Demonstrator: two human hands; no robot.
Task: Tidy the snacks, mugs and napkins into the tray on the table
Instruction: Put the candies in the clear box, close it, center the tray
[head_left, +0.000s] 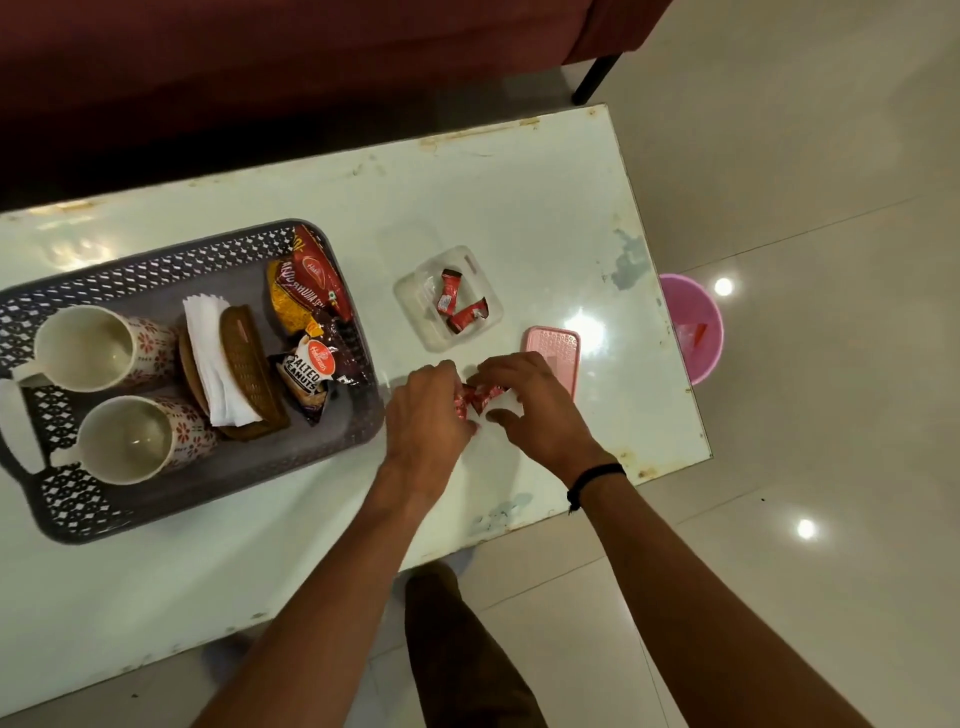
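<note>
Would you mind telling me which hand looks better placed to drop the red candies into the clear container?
Probably the right hand. Both hands hold the red candies, but the clear container sits ahead and slightly right of them, while the left hand is nearer the tray.

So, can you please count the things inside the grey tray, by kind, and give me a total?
Mugs: 2, one behind the other
Napkin holder: 1
Napkin bundle: 1
Snack packets: at least 3, the red one, the yellow one and the peanuts; they overlap
Total: at least 7 in the tray
</note>
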